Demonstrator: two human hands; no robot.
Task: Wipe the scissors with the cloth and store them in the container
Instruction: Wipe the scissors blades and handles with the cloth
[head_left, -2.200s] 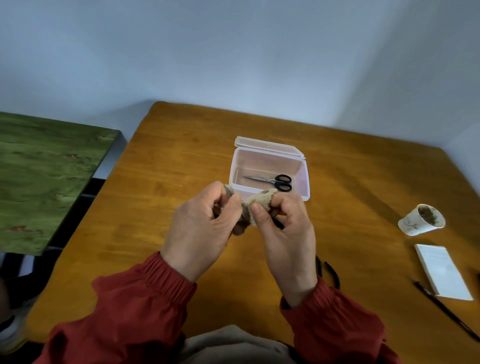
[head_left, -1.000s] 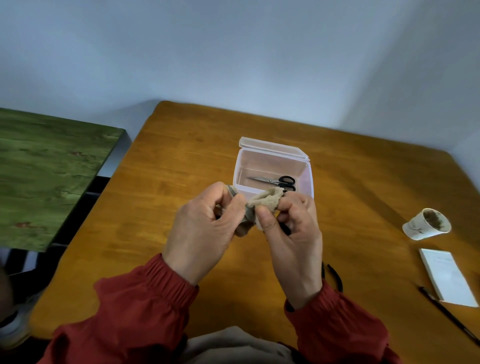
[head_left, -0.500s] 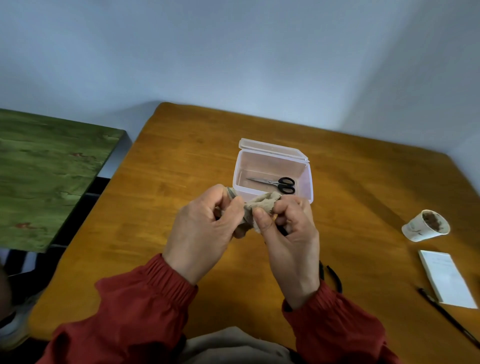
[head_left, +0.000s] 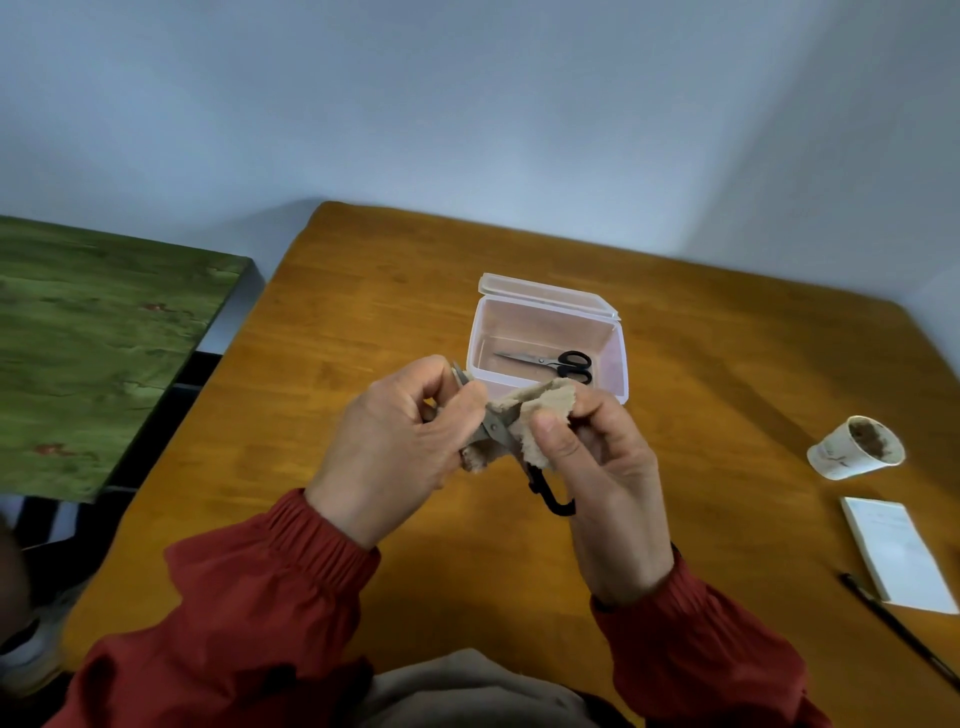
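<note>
Gripping half-hidden scissors (head_left: 494, 429) in left hand (head_left: 395, 452), right hand (head_left: 608, 478) pinching cloth (head_left: 545, 405), handles partly covered

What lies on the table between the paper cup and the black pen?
A white notepad lies between the paper cup and the black pen, as the head view shows.

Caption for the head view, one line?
Left hand and right hand wipe held scissors with a beige cloth; another pair lies in the open container.

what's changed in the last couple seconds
The right hand has drawn the cloth back along the scissors toward the handles, baring the blades, which the left hand grips. The container, the second pair inside it, and the cup stayed put.
</note>
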